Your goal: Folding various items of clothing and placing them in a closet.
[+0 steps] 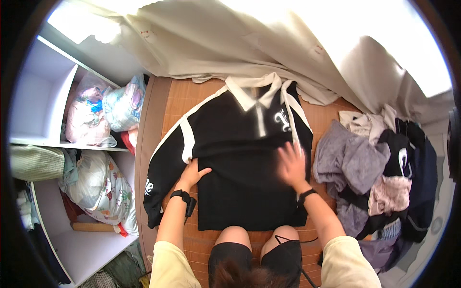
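A black polo shirt [235, 144] with a white collar and white stripes lies flat, front up, on a woven bamboo mat [175, 103]. My left hand [193, 174] rests flat on the shirt's left side, beside the sleeve that hangs off the mat's edge. My right hand [291, 164] is spread on the shirt's right side and looks blurred. Neither hand grips anything. Both wrists wear black bands. My knees show at the bottom, just below the shirt's hem.
A pile of mixed clothes [379, 177] lies on the right of the mat. A pale curtain [249, 43] hangs across the back. On the left, white shelves [41, 96] hold plastic bags of fabric [101, 113] and bedding [98, 187].
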Motion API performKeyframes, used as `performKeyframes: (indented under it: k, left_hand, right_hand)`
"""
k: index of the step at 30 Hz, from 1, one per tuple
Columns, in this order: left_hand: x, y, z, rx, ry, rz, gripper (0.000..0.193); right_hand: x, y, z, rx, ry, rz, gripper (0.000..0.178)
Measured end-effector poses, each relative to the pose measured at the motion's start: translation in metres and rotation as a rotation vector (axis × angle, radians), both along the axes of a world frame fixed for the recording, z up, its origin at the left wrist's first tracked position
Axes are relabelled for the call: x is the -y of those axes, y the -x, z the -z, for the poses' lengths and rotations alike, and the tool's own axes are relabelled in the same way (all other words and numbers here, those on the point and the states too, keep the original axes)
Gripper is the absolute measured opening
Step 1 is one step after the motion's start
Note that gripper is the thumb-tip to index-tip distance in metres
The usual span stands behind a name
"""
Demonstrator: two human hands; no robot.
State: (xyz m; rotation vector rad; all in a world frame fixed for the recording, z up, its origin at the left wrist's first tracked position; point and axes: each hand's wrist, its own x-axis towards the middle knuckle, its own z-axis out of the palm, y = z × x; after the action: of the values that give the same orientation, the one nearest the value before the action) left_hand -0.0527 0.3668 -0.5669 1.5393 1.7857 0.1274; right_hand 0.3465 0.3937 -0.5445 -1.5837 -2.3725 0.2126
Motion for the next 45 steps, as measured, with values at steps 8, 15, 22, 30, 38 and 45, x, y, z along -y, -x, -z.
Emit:
performKeyframes:
  k: [8, 15, 22, 30, 38, 45]
  left_hand:
    - [0.148, -0.052, -0.05, 0.087, -0.467, 0.051, 0.079]
    - [0.241, -0.032, -0.031, 0.169, -0.375, 0.038, 0.062]
    - [0.224, -0.021, -0.01, 0.402, -0.531, -0.258, 0.027]
    - [0.19, -0.05, -0.15, 1.024, -0.292, -0.672, 0.032]
    - [0.203, -0.046, -0.204, 1.087, -0.315, -0.705, 0.017]
    - [0.2, -0.05, -0.207, 1.13, -0.369, -0.57, 0.019]
  right_hand:
    - [0.142, -0.071, -0.024, -0.425, 0.36, 0.155, 0.041]
    - [0.256, -0.135, -0.015, -0.013, 0.416, -0.033, 0.051]
    - [0.262, -0.1, 0.009, -0.17, 0.473, 0.269, 0.016]
    - [0.22, -0.083, -0.045, 0.134, 0.371, 0.717, 0.021]
    - [0.243, 0.074, -0.096, 0.326, 0.549, 0.187, 0.072]
    - [0.201, 0.044, -0.035, 0.402, 0.388, 0.429, 0.025]
